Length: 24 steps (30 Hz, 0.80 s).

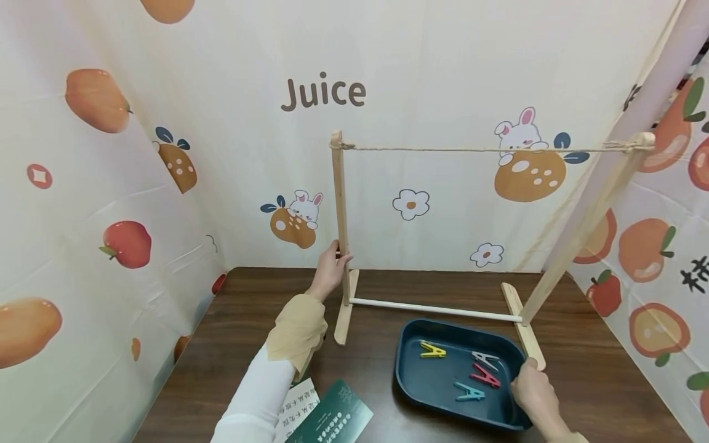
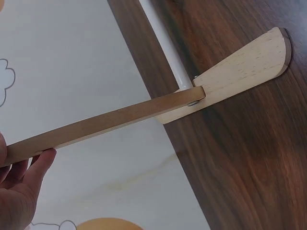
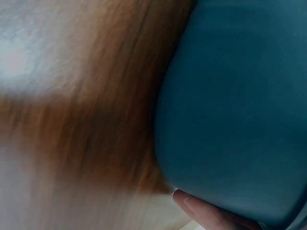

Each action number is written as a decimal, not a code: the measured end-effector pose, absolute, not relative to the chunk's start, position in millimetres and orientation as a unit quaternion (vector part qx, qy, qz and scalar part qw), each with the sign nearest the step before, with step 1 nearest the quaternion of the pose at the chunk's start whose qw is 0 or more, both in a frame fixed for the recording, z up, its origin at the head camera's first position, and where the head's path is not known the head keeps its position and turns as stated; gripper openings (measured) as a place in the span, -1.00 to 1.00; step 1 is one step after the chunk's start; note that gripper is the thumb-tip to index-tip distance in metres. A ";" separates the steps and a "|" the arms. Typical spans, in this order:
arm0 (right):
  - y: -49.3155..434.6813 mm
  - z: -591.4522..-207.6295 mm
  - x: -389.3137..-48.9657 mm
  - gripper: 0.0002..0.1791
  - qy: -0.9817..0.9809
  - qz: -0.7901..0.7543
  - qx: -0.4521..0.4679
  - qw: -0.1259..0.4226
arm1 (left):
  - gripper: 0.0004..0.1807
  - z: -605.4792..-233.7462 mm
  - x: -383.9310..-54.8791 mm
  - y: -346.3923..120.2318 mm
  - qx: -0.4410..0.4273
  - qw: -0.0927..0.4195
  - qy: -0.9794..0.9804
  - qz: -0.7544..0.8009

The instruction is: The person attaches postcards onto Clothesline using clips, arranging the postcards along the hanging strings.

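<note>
A wooden rack with a cord across its top stands on the table. My left hand (image 1: 330, 269) grips its left upright (image 1: 340, 197), a little above the foot; in the left wrist view the fingers (image 2: 41, 165) curl at the post. By the rack's right foot (image 1: 523, 326), my right hand (image 1: 536, 394) grips the right rim of a dark blue tray (image 1: 407, 369). A fingertip (image 3: 196, 208) shows at the tray's edge in the right wrist view. Inside the tray lie a yellow clothespin (image 1: 432, 350), a white one, a red clothespin (image 1: 485, 376) and a teal one (image 1: 469, 392).
A white crossbar (image 1: 432, 309) joins the rack's two sides low down. A green booklet (image 1: 335, 415) and a white printed sheet (image 1: 298, 401) lie at the table's front, beside my left sleeve. Fruit-printed cloth (image 1: 432, 80) hangs behind and at both sides.
</note>
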State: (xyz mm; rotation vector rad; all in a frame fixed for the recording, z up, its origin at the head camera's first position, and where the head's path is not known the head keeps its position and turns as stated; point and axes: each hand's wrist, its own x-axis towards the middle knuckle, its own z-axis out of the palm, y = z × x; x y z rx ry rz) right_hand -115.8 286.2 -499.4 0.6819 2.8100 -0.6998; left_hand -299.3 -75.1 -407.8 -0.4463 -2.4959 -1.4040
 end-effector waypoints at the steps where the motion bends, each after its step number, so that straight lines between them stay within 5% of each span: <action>1: 285.2 -499.3 -117.2 -0.71 0.942 -0.234 0.227 0.085 | -0.76 -408.1 -298.5 -76.8 -0.154 0.125 -0.855 -0.480; 24: 258.6 -497.0 -138.2 -0.66 0.945 -0.225 0.219 0.089 | -0.71 -411.9 -290.3 -113.3 -0.139 0.134 -0.855 -0.482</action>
